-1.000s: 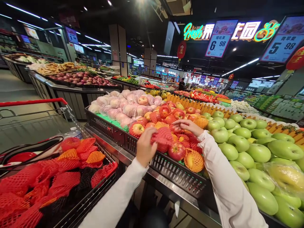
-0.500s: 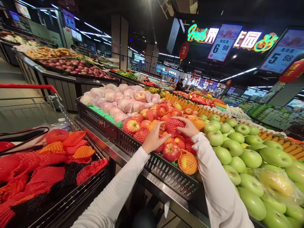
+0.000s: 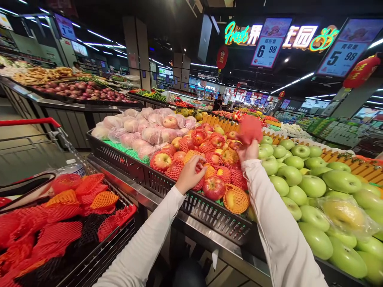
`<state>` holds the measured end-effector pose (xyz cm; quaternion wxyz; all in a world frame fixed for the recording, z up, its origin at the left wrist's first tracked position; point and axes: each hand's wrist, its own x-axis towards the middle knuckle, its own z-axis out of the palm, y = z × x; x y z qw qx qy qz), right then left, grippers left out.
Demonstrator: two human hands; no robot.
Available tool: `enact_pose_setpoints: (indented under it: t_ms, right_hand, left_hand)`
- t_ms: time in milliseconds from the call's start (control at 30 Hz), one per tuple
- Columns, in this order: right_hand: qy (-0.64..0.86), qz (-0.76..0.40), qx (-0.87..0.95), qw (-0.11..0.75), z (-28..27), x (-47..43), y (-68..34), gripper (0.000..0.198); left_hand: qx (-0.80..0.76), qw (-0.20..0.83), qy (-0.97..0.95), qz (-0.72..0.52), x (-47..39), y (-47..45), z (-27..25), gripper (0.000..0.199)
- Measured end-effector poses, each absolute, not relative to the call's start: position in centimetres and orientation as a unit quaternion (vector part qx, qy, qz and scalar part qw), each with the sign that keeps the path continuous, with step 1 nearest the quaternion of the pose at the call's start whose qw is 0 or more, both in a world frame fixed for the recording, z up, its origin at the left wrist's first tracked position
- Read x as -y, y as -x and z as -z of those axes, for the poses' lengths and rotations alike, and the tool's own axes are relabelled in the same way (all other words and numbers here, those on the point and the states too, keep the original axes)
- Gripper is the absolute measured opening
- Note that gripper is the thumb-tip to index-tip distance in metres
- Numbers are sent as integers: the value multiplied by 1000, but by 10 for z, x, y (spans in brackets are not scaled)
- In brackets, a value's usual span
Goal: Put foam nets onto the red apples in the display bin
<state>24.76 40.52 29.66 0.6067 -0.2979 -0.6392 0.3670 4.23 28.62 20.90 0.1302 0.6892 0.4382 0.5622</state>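
Note:
My right hand (image 3: 248, 150) is raised over the right side of the apple crate, its fingers closed on a red foam fruit net (image 3: 250, 129). Motion blurs the net, and I cannot tell whether an apple is inside it. Above the front of the crate hovers my left hand (image 3: 191, 173), fingers curved and a gap left between thumb and forefinger, with nothing in it. Beneath it lie red apples, some in red or orange nets. A bare red apple (image 3: 214, 188) and an orange-netted apple (image 3: 236, 198) sit at the crate's near edge.
The black crate (image 3: 167, 185) also holds plastic-wrapped fruit (image 3: 152, 133) at its left. Green apples (image 3: 312, 187) are heaped to the right. At lower left stands a shopping cart (image 3: 131, 211) with red, orange and black foam nets (image 3: 62, 235) and a water bottle (image 3: 74, 167).
My right hand has lifted the red foam net from among the apples, up and to the right. My left hand has drawn its fingers in, staying above the crate. The view has shifted slightly.

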Motion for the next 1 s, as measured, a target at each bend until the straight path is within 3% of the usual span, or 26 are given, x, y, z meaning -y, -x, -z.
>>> enact_pose_setpoints:
  t_ms: [67, 167, 267, 367, 433, 500, 600, 767, 900, 1000]
  right_hand:
    - [292, -399, 619, 611, -298, -405, -252, 35]
    - [288, -423, 670, 538, -298, -397, -247, 33]
    - [286, -424, 733, 449, -295, -388, -235, 19]
    - [265, -429, 802, 320, -293, -380, -226, 19]
    - [254, -420, 834, 252, -293, -377, -225, 19]
    - [256, -402, 842, 255, -292, -378, -227, 21]
    - [301, -354, 821, 330, -293, -384, -230, 31]
    - [374, -295, 736, 482, -299, -384, -233, 54]
    - [396, -443, 713, 373, -299, -376, -228, 67]
    - [441, -475, 694, 315, -295, -375, -225, 69]
  left_hand:
    - [-444, 133, -689, -557, -286, -43, -209, 16]
    - [-453, 145, -679, -560, -286, -43, -207, 23]
    - [-443, 170, -655, -589, -285, -43, -207, 51]
    - [-432, 173, -647, -604, -284, -43, -207, 71]
    - [-432, 157, -663, -590, -284, -42, -207, 63]
    - [-437, 133, -684, -568, -285, -41, -206, 43]
    - [-451, 81, -694, -555, -287, -40, -203, 24]
    - [-452, 45, -697, -555, -288, -41, -203, 18]
    - [-440, 42, -705, -554, -286, -41, -205, 15]
    - [-467, 38, -683, -560, -286, -40, -204, 13]
